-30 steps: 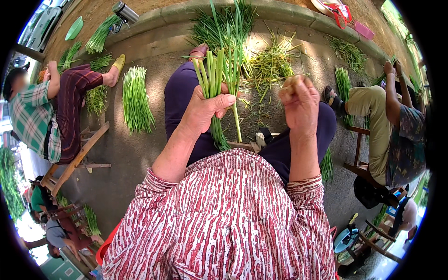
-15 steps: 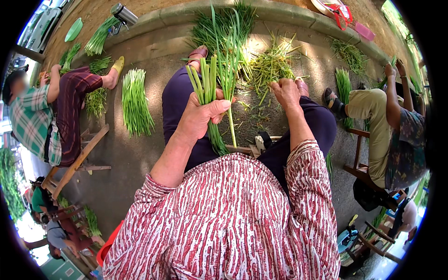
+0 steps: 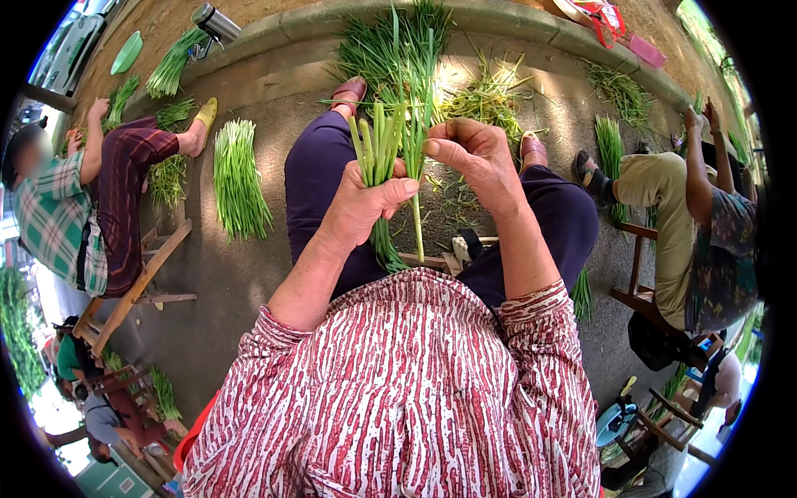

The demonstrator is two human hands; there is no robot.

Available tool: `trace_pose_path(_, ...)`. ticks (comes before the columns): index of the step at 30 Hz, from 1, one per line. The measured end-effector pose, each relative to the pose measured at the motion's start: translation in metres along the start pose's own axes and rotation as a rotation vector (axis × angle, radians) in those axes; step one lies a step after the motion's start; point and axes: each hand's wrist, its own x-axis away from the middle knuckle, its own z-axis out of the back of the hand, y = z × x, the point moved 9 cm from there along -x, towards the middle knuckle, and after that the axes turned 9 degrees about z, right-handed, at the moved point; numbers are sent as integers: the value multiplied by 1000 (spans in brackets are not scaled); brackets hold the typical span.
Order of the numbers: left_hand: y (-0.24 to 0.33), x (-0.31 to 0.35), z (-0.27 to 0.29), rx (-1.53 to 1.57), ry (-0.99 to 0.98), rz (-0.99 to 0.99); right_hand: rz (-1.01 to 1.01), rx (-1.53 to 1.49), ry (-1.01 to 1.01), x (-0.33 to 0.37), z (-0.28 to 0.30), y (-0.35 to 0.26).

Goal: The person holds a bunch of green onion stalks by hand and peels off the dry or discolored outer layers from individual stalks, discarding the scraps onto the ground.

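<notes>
My left hand (image 3: 369,203) is closed around a bundle of thick, pale green garlic chive stalks (image 3: 378,149), cut ends up, with green lengths (image 3: 387,249) hanging below the fist. Beside the bundle, a leafy garlic chive stalk (image 3: 419,224) stands upright at the left fingers, its long leaves spreading upward and its pale end pointing down toward me. My right hand (image 3: 481,162) is closed in a pinch at the right edge of those leaves. Its other fingers curl in, and the exact grip is partly hidden.
Loose garlic chives (image 3: 365,58) heap between my feet and the kerb (image 3: 299,29), next to yellowish trimmings (image 3: 490,95). A neat bundle (image 3: 239,178) lies left. People sit on wooden stools (image 3: 145,282) at both sides. A metal flask (image 3: 216,23) stands far left.
My right hand has moved left and nearer from above the trimmings to the leafy stalk, pinching at its leaves. My left hand has shifted slightly right, still holding the bundle.
</notes>
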Motion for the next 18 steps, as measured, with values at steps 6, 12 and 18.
trace_pose_path(6, 1, 2, -3, -40, 10, -31, -30, 8, 22, 1, 5, 7)
trace_pose_path(12, -1, 2, 0, 18, 0, 5, -35, 54, 43, 0, 17, 7)
trace_pose_path(18, 1, 2, -1, 59, -10, -1, 19, -100, 159, -3, 39, 9)
